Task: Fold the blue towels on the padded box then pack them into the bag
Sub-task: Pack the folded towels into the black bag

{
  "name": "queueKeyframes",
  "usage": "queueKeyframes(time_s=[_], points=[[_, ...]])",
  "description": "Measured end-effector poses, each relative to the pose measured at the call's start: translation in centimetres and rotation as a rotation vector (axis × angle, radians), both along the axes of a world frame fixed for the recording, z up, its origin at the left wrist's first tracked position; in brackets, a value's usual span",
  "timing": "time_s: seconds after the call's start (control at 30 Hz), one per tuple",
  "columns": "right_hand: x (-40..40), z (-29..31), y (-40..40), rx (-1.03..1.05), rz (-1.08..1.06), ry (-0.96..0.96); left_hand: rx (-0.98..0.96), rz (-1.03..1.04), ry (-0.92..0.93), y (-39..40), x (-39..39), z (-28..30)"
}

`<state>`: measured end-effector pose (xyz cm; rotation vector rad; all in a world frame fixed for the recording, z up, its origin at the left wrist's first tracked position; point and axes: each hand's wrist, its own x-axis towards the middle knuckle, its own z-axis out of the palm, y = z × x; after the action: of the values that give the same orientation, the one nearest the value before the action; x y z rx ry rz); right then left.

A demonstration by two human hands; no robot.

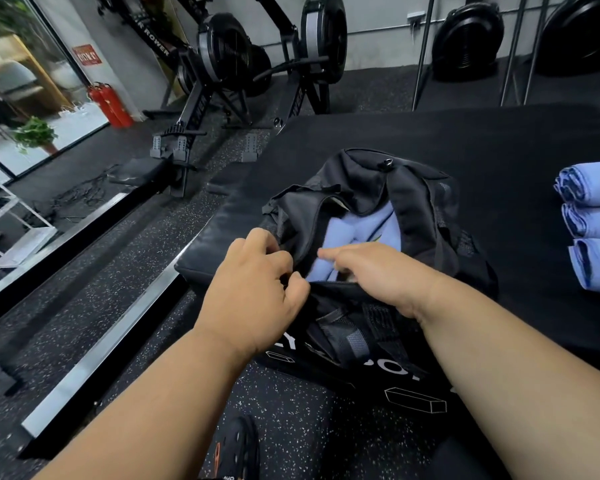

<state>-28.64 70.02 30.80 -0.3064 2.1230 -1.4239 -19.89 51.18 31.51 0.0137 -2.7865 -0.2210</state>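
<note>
Bag [361, 202] sits at the box's [499, 140] near-left corner, towels [357, 233] inside. Left hand [253, 285] pinches the mouth's rim. Right hand [378, 268] reaches in; grip probably loose, cannot tell. Risk: rim slips, mouth collapses. Stack [593, 223] waits at the right edge.

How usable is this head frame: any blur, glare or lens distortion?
Head view: strong wide-angle bending at the edges; the window at far left is overexposed; the black bag on the black padded box loses detail; both hands and the folded blue towels stay reasonably sharp.
</note>
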Motion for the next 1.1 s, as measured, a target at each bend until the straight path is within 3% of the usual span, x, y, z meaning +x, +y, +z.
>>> queueKeyframes(time_s=[0.17,0.57,0.83,0.97,1.1], points=[[-0.8,-0.9,0.2,0.015,-0.02,-0.139,-0.022,0.008,-0.016,-0.2,0.0,0.1],[-1.3,-1.9,-0.2,0.221,0.012,0.011,-0.085,0.044,-0.055,-0.4,-0.3,0.1],[-1.3,-1.8,0.4,0.248,0.022,0.025,-0.238,0.188,-0.322,-0.3,-0.9,1.0],[-0.7,-0.4,1.3,0.257,0.191,0.175,-0.224,0.201,-0.27,0.2,-0.6,1.0],[-0.9,0.3,3.2,0.212,0.149,0.224,-0.157,0.156,-0.157,1.2,-0.8,1.2]])
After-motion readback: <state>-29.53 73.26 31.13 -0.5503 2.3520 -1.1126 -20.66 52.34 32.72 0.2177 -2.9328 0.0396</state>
